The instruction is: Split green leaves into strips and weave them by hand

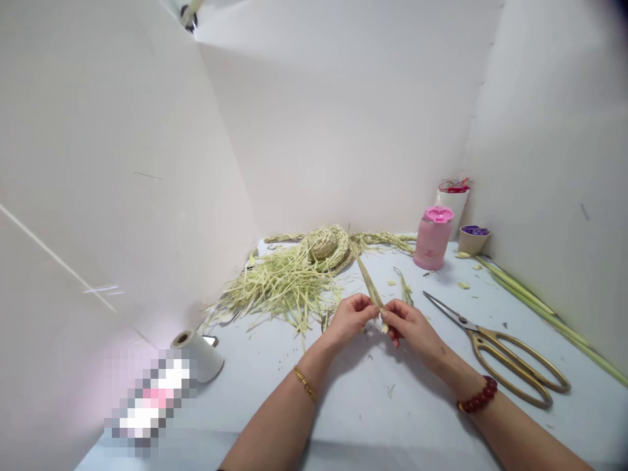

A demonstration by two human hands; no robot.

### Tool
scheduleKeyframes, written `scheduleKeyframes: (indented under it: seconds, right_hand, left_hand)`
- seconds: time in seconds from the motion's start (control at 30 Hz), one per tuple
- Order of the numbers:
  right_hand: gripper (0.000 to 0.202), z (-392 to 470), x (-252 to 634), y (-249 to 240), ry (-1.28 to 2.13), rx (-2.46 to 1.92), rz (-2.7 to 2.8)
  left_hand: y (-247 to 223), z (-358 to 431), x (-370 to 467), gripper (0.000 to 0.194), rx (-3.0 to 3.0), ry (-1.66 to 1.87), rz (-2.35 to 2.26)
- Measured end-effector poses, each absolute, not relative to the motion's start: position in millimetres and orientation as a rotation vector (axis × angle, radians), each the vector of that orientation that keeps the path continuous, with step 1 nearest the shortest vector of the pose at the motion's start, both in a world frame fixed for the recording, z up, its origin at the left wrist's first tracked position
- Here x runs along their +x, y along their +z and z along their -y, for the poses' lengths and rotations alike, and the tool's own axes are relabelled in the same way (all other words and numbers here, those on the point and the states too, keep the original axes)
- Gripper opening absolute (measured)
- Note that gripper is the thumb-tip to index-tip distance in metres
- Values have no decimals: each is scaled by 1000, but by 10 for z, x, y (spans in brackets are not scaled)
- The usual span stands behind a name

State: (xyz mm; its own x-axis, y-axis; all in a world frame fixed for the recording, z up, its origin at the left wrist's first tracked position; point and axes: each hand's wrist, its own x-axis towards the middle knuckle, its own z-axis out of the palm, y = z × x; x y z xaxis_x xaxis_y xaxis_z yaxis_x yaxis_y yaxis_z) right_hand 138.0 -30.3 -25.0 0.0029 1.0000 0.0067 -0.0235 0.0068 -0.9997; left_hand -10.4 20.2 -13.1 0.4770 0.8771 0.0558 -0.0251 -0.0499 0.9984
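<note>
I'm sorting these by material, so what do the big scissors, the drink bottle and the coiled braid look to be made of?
Scissors: metal, with dark blades and smooth brass-coloured handles, perhaps plated or painted.
Bottle: probably plastic, given its translucent pink body and glossy lid.
Coiled braid: apparently dried plant fibre, matte, with straw-coloured strands showing.

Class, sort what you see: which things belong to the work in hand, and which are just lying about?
Belong, probably:
- strand bundle in left hand and right hand
- loose strands
- coiled braid
- green stalks
- scissors

Lying about, apparently:
- pink bottle
- white roll
- white cup
- tan tub
</note>
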Motion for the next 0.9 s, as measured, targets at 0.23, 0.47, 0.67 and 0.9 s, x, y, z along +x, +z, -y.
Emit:
scheduleKeyframes:
  seconds: [0.23,0.47,0.67,0.9]
  right_hand:
    - [25,262,1472,-281,1086,-1224,1085]
    - [28,313,1399,-275,1010,-1364,1366]
    - [32,366,1423,-297,928,-1492,1354]
    - [32,356,1502,-416,1059,-1412,1288]
  left_hand:
    - [-154,-261,-135,25,1438,911,-885]
    - [-186,-238,-89,25,1467,943,-804]
    - [-349,-210,-70,29,1599,859,-873]
    - [-422,-169,-130,27,1751,691,-891]
